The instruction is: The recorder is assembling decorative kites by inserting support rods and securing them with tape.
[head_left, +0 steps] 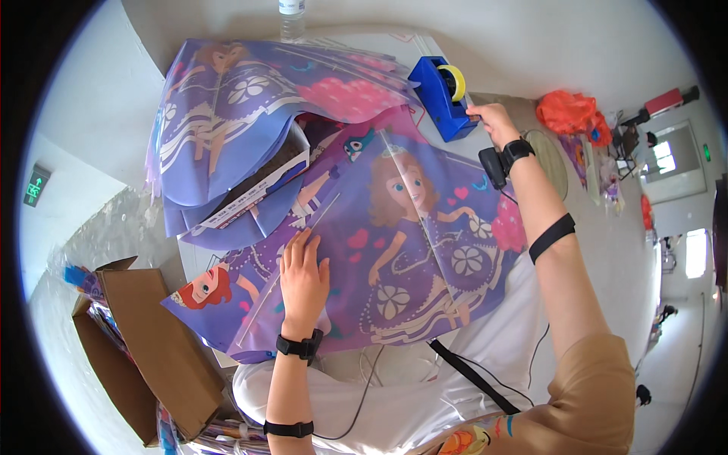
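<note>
My left hand [305, 284] lies flat on a purple kite sail [413, 250], its fingers stretched out. Printed princess figures cover the film, and thin rods run along it. A thin pale rod [324, 211] lies just beyond my left fingertips. At the far right, my right hand [497, 125] is at the end of a blue tape dispenser [441, 102] holding a yellow-cored tape roll [453, 82]. Its thumb and fingers are pinched together on the tape end, which is barely visible. The sail spreads over the table edge and my lap.
More purple kite sails [243, 98] are heaped at the far left, around an opened printed carton [262, 186]. A water bottle [292, 21] stands behind them. An open cardboard box [155, 341] with packed goods sits at the near left. Red plastic bags [569, 114] lie beyond my right arm.
</note>
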Available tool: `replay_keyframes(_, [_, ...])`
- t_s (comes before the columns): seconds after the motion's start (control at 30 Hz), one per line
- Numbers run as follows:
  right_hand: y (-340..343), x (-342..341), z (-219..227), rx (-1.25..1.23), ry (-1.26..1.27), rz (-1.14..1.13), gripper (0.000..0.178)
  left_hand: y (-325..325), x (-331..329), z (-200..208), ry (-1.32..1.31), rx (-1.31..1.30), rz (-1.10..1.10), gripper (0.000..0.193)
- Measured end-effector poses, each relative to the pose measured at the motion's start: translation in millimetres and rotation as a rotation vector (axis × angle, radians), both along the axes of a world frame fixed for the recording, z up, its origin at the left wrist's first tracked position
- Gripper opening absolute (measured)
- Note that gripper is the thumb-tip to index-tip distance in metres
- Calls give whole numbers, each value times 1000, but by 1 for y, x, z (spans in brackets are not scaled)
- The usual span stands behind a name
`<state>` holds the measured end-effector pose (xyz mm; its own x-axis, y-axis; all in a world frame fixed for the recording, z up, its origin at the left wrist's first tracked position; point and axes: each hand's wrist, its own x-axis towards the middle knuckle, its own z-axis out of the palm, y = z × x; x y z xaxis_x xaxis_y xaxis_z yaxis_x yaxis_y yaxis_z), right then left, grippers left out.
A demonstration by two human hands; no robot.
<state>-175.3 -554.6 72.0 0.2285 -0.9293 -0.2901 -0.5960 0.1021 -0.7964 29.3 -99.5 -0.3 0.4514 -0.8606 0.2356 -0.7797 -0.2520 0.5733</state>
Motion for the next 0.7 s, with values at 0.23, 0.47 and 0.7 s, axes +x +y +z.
replay_keyframes(0.23, [16, 13, 8, -161, -259, -56, 21, 1, 1, 1, -5, 27, -2, 40])
replay_keyframes(0.47, [18, -26, -10, -93, -73, -12, 22, 1, 1, -1, -12, 29, -6, 40])
replay_keyframes(0.7, [18, -40, -47, 291, -445, -164, 27, 1, 2, -1, 2, -12, 1, 41])
